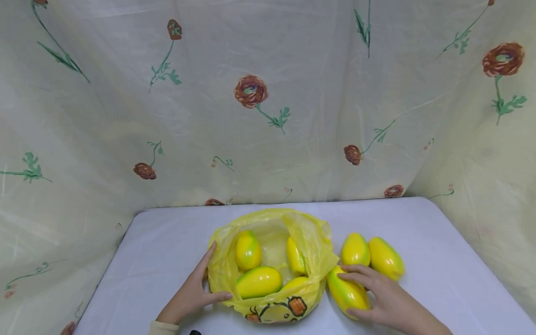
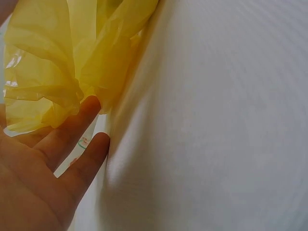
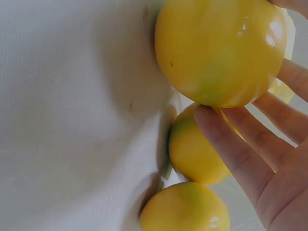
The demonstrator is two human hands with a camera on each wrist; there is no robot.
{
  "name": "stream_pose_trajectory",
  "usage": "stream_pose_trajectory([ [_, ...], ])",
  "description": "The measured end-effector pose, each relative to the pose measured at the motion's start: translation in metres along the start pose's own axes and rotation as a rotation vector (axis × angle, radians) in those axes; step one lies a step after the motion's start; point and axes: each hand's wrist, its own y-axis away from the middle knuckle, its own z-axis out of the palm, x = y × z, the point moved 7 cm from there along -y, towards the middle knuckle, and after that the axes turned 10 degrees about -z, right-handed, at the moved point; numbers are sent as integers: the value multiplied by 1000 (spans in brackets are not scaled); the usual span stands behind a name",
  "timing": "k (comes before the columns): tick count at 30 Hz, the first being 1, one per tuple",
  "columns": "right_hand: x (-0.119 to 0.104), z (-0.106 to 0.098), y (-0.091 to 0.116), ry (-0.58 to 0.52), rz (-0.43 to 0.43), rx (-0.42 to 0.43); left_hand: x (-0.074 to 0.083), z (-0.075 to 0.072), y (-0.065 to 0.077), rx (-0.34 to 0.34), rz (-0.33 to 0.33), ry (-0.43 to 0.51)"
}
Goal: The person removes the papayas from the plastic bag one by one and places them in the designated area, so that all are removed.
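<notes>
A yellow plastic bag with a cartoon print stands wide-mouthed on the table. Several glossy yellow-green mangoes lie inside it. My left hand rests against the bag's left side, thumb and fingers spread; in the left wrist view its fingers are nearly straight beside the yellow plastic. My right hand holds another mango close to the bag's right side, thumb at the near end and fingers over the far one. That mango fills the top of the right wrist view, fingertips at its surface.
Two more mangoes, one rounder and one longer, lie side by side beyond my right hand. A white cloth covers the table. Flower-printed curtains hang behind and at both sides. A small black object shows at the near edge.
</notes>
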Motion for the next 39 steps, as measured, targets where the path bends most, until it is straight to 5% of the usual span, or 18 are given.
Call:
stream_pose_trajectory([
  [10,-4,-5,2,59,-33,75,2,0,3,-1,-4,-7],
  [28,-21,-24,-16,-17,-113,248,4,0,2,3,-19,7],
  [39,-34,-32,-45,-205,-95,231,0,1,-1,4,-16,10],
])
